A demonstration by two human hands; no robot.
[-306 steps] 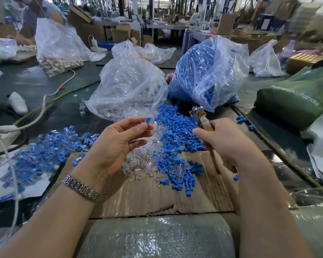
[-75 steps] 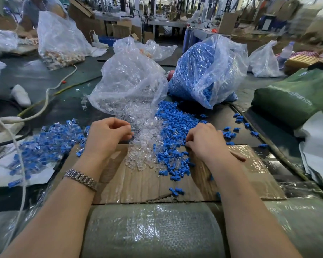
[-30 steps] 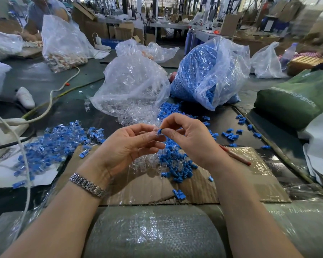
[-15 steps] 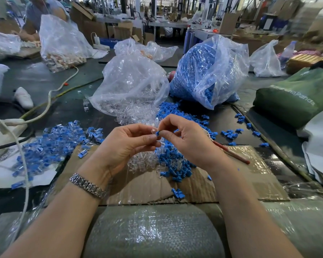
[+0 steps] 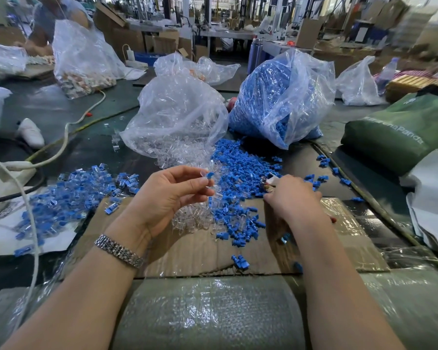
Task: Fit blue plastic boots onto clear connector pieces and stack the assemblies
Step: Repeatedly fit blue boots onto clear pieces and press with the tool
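One blue boot (image 5: 209, 175) pinched in left hand (image 5: 172, 195); right hand (image 5: 292, 200) grips a tool (image 5: 269, 181).

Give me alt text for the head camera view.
A left hand pinches a clear connector capped with a blue boot, while the right hand grips a tool over loose blue boots on cardboard.
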